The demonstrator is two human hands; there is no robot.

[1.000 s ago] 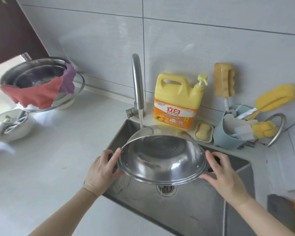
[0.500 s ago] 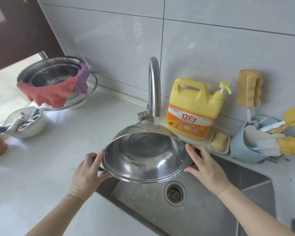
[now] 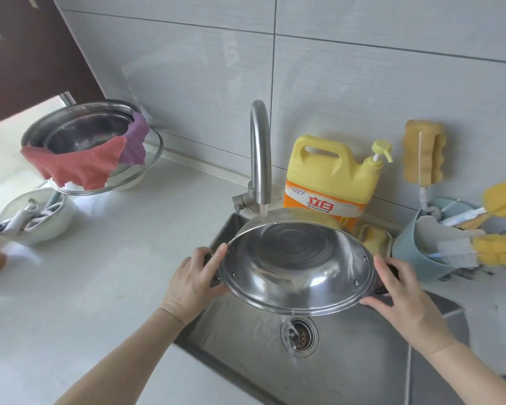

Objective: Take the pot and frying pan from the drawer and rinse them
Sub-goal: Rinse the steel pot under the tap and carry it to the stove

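Fingers of left hand (image 3: 194, 280) and right hand (image 3: 407, 299) curl round pot (image 3: 297, 266) handles at 9 and 3 o'clock | pot over sink (image 3: 360, 363), mouth tipped toward 6 | tap (image 3: 260, 159) at 12, water spilling off low rim.

**Bright daylight over a tiled kitchen corner**

Large pale grey wall tiles (image 3: 362, 83) back a white countertop (image 3: 100, 273) washed in strong light from the left. A dark brown cabinet panel (image 3: 32, 54) closes the upper left corner.
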